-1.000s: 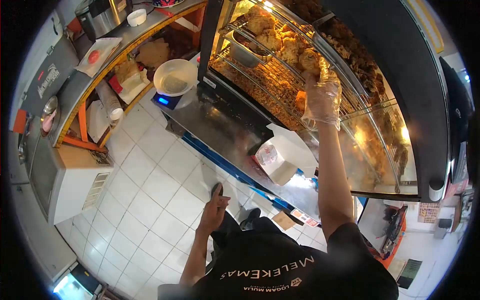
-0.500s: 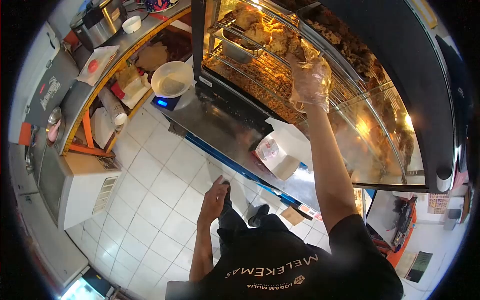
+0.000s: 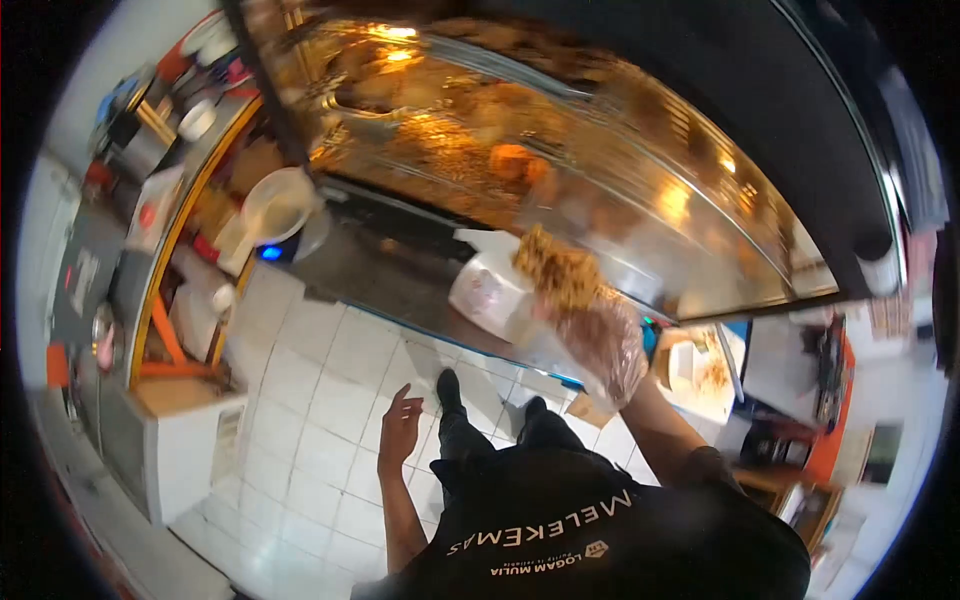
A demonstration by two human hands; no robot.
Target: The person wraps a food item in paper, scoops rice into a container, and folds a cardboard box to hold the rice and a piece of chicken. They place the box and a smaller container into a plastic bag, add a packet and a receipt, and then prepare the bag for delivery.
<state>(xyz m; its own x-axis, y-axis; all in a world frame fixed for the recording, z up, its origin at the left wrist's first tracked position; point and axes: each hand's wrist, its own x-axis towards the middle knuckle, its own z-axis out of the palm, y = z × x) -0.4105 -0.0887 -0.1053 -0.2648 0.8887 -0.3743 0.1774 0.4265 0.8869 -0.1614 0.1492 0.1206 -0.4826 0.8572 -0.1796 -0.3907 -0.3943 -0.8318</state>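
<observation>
A piece of fried chicken (image 3: 556,268), golden and crusty, is in my right hand (image 3: 600,340). A clear plastic glove covers that hand, and motion blurs it. The chicken is over the right side of an open white paper box (image 3: 492,300) on the metal counter. Inside the box lies a small white wrapped bundle with red print. My left hand (image 3: 400,425) hangs above the tiled floor, holding nothing, its fingers loosely apart.
A heated glass display cabinet (image 3: 420,140) with fried food on racks rises behind the counter (image 3: 370,250). A pale bowl (image 3: 277,205) sits on a digital scale (image 3: 275,250) at the left. A white tray with crumbs (image 3: 705,370) is at the right.
My right hand has come out of the cabinet, down and toward me, now carrying a fried chicken piece. My view has shifted, and my left hand has lowered slightly with its fingers apart.
</observation>
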